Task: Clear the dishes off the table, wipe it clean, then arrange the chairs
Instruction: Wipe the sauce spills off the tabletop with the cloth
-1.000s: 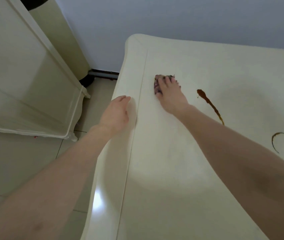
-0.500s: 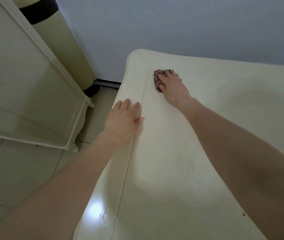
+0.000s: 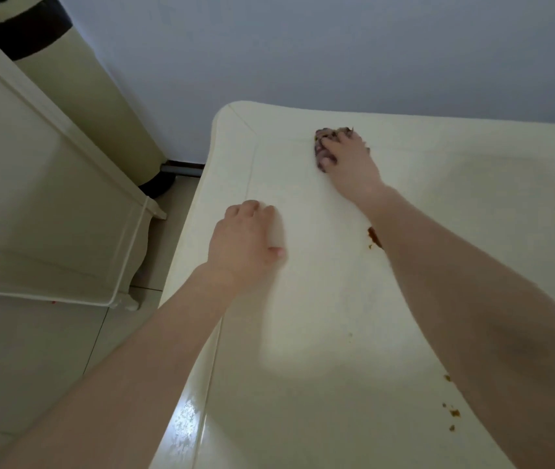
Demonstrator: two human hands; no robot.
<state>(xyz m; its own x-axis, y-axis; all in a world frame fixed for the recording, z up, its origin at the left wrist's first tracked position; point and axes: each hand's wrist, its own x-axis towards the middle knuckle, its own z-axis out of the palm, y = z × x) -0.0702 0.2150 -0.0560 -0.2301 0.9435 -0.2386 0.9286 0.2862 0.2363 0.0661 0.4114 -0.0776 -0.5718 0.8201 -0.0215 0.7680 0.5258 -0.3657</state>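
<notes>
Firstly, at the left side of the frame stands a cream cabinet (image 3: 42, 211), and behind it in the upper left a tall pale cylinder (image 3: 76, 82) with a dark band rises against the blue-grey wall (image 3: 303, 45). Pale floor tiles (image 3: 25, 360) fill the lower left. The cream counter (image 3: 303, 367) takes the middle and the right of the frame, with one rounded corner near the wall.

The left hand (image 3: 245, 248) rests palm down on the counter close to its left edge, in the middle of the frame. Its fingers (image 3: 252, 211) lie together and bent a little, and they hold nothing.

More to the right and higher, the right hand (image 3: 350, 164) presses a dark cloth (image 3: 320, 147) flat on the counter near the far edge. The fingers are spread over the cloth, which shows only at their tips.

Just beside the right forearm a brown stain (image 3: 372, 235) lies on the counter. Small brown crumbs (image 3: 452, 412) are scattered at the lower right, also close to the forearm.
</notes>
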